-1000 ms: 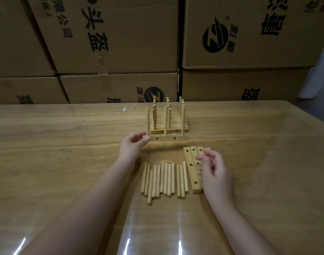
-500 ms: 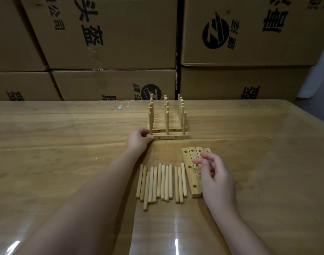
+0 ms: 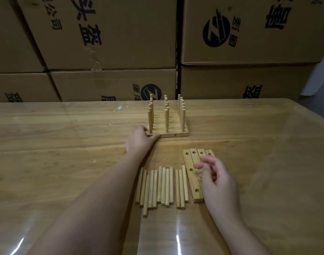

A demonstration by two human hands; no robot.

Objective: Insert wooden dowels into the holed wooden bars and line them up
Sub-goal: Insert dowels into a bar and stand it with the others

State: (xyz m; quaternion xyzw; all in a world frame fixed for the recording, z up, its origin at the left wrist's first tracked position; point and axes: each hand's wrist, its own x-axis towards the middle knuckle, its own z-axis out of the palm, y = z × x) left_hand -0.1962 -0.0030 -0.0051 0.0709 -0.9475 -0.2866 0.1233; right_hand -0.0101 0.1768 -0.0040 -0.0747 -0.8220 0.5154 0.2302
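Several holed wooden bars with upright dowels stand packed in rows at the table's far middle; the nearest dowelled bar (image 3: pixel 173 134) carries three pegs. My left hand (image 3: pixel 140 139) rests against that bar's left end, thumb along its front face. Several loose dowels (image 3: pixel 162 186) lie side by side nearer me. To their right lie several empty holed bars (image 3: pixel 191 170), side by side. My right hand (image 3: pixel 215 179) hovers over these bars with fingers loosely curled and holds nothing, hiding their right part.
The wooden table (image 3: pixel 65 153) has a glossy clear cover. Stacked cardboard boxes (image 3: pixel 109 34) form a wall right behind its far edge. A small white scrap (image 3: pixel 120 108) lies near that edge. The table's right edge (image 3: pixel 312 115) slants away at the right.
My left hand has pushed the nearest dowelled bar back against the other rows and now rests at its left end. My right hand stays over the empty bars.
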